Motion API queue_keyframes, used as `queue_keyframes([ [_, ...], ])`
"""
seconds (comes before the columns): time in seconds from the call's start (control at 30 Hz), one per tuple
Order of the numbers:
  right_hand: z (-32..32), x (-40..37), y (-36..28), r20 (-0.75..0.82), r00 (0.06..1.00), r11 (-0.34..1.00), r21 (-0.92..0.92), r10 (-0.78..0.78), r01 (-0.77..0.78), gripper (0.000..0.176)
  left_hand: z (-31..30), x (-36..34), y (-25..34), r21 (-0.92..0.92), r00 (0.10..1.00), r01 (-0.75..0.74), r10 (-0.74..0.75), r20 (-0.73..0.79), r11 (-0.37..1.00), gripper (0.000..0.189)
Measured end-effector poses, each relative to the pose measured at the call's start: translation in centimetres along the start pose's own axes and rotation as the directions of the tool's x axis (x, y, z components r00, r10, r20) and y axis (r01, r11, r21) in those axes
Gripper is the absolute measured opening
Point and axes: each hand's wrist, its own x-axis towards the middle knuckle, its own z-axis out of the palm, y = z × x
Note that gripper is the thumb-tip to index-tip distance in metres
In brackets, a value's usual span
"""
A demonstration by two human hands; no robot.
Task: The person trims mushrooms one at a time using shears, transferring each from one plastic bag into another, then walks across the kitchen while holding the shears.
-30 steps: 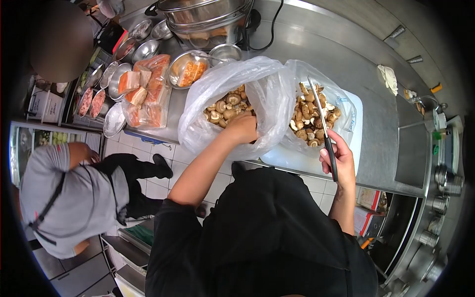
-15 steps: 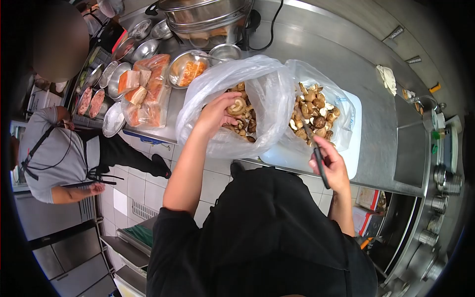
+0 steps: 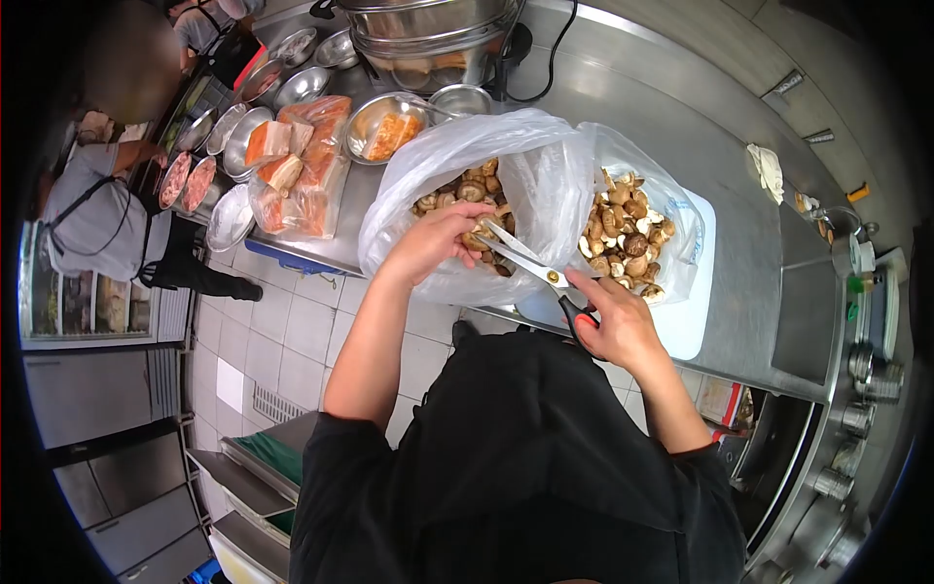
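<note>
My left hand [image 3: 443, 241] pinches a brown mushroom [image 3: 477, 237] over the mouth of a clear plastic bag [image 3: 389, 185], in which several more mushrooms lie. Black-handled scissors [image 3: 553, 276] are in my right hand [image 3: 618, 321], their blades parted and pointing left around the mushroom's edge. Whether the blades touch its stem I cannot make out. Just right of this stands a second clear bag [image 3: 686, 209] with many brown mushrooms [image 3: 630, 229] in it, some showing pale cut spots. It rests on a white cutting board [image 3: 693, 321].
Left along the steel counter [image 3: 623, 78] are bagged salmon-coloured meat pieces [image 3: 316, 180], several metal bowls [image 3: 389, 127] and a large steamer pot [image 3: 428, 49]. A white cloth [image 3: 767, 173] lies at the back right. Another person [image 3: 107, 204] stands at the far left.
My right hand has moved the scissors left from the right-hand bag to the mushroom in my left hand, and the blades have opened. The other person has shifted further back.
</note>
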Motion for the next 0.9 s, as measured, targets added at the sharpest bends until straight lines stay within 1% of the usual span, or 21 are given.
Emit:
queue_keyframes([
  [0.07, 0.0, 0.0, -0.4, 0.042, 0.999, 1.000, -0.025, 0.000, 0.001, 0.062, -0.2, 0.2, -0.4, 0.092, 0.999, 0.030, -0.027, -0.037, 0.995, 0.042],
  [0.17, 0.3, -0.2, -1.2, 0.068, 0.998, 0.999, -0.035, 0.015, -0.012, 0.061, 0.0, 0.4, -0.3, 0.145, 0.998, 0.052, -0.045, -0.054, 0.988, 0.042],
  [0.2, 0.5, -0.2, -1.4, 0.069, 0.998, 0.999, -0.035, 0.015, -0.013, 0.061, 0.1, 0.5, -0.3, 0.144, 0.998, 0.053, -0.045, -0.053, 0.988, 0.042],
  [0.27, 0.9, -0.3, -1.8, 0.117, 0.989, 0.995, -0.060, 0.085, -0.078, 0.060, 0.3, 0.7, -0.2, 0.156, 0.995, 0.073, -0.060, -0.086, 0.985, 0.041],
  [0.4, 2.2, -0.7, -1.7, 0.116, 0.989, 0.995, -0.037, 0.091, -0.087, 0.059, -0.2, 1.3, -0.8, 0.182, 0.992, 0.106, -0.091, -0.089, 0.978, 0.039],
  [0.47, 2.8, -0.8, -1.5, 0.076, 0.996, 0.999, -0.001, 0.043, -0.043, 0.058, -0.1, 1.2, -0.7, 0.188, 0.989, 0.117, -0.098, -0.107, 0.975, 0.037],
  [0.5, 2.9, -0.8, -1.5, 0.075, 0.996, 0.999, 0.000, 0.044, -0.044, 0.058, 0.1, 1.2, -0.8, 0.189, 0.989, 0.117, -0.099, -0.107, 0.975, 0.037],
  [0.57, 3.1, -0.8, -1.4, 0.144, 0.981, 0.989, 0.045, 0.131, -0.139, 0.057, 0.3, 1.2, -1.2, 0.181, 0.988, 0.088, -0.062, -0.141, 0.980, 0.038],
  [0.6, 3.6, -0.8, -1.0, 0.145, 0.981, 0.990, 0.044, 0.128, -0.136, 0.057, 0.1, 1.3, -1.2, 0.180, 0.988, 0.086, -0.061, -0.143, 0.980, 0.038],
  [0.67, 4.7, -1.1, 0.0, 0.089, 0.990, 0.975, 0.186, 0.107, -0.122, 0.059, -0.4, 1.6, -1.2, 0.095, 0.980, 0.166, -0.154, -0.122, 0.981, 0.036],
  [0.7, 4.1, -0.9, -0.3, 0.089, 0.990, 0.975, 0.185, 0.105, -0.120, 0.059, -0.7, 1.7, -1.6, 0.094, 0.981, 0.164, -0.152, -0.123, 0.982, 0.036],
  [0.73, 3.0, -0.6, -0.9, 0.197, 0.954, 0.902, 0.327, 0.225, -0.281, 0.059, -1.1, 1.8, -2.0, 0.075, 0.989, 0.112, -0.104, -0.102, 0.991, 0.040],
  [0.77, 2.4, -0.4, -1.3, 0.319, 0.893, 0.784, 0.440, 0.318, -0.437, 0.060, -1.4, 1.8, -2.2, 0.055, 0.995, 0.059, -0.054, -0.082, 0.997, 0.044],
  [0.8, 2.3, -0.4, -1.1, 0.319, 0.894, 0.786, 0.440, 0.316, -0.435, 0.060, -1.4, 1.6, -2.0, 0.055, 0.995, 0.058, -0.053, -0.085, 0.997, 0.044],
  [0.87, 1.7, -1.0, -0.2, 0.370, 0.885, 0.718, 0.529, 0.284, -0.452, 0.061, -1.1, 1.1, -1.6, 0.175, 0.990, 0.003, 0.021, -0.139, 0.985, 0.046],
  [0.9, 1.2, -1.2, 0.0, 0.390, 0.881, 0.724, 0.522, 0.266, -0.450, 0.061, -0.9, 0.8, -1.4, 0.173, 0.990, 0.005, 0.020, -0.141, 0.985, 0.046],
])
